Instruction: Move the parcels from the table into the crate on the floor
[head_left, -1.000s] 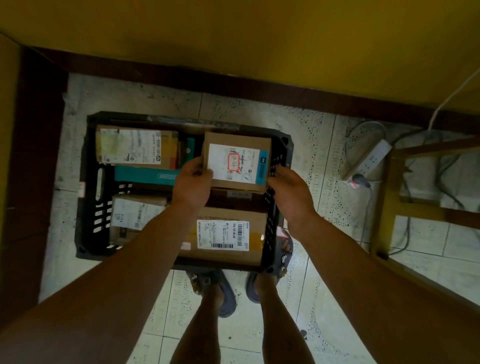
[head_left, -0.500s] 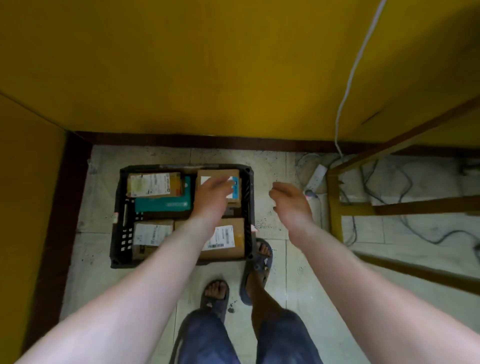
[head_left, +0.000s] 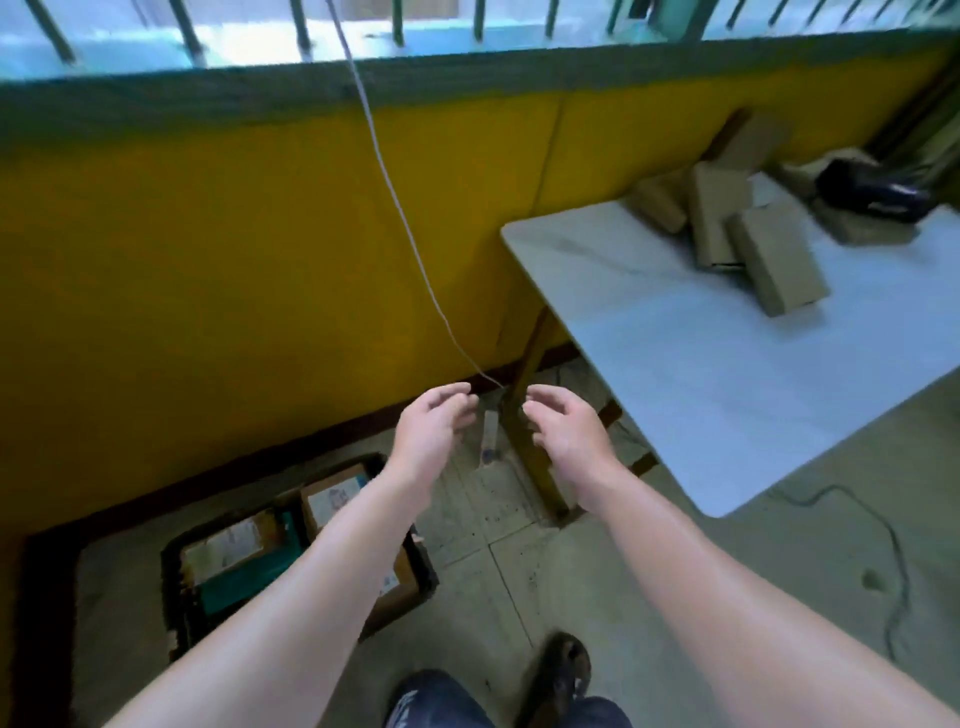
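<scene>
The left hand and right hand were empty, each grip loosely spread. The parcels lay clustered at the far end of the surface; the crate sat part-filled on the floor. The step called for taking the nearest parcel by opposite sides.

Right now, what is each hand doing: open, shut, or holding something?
Left hand: open, fingers loosely curled, holding nothing.
Right hand: open, fingers loosely curled, holding nothing.
</scene>
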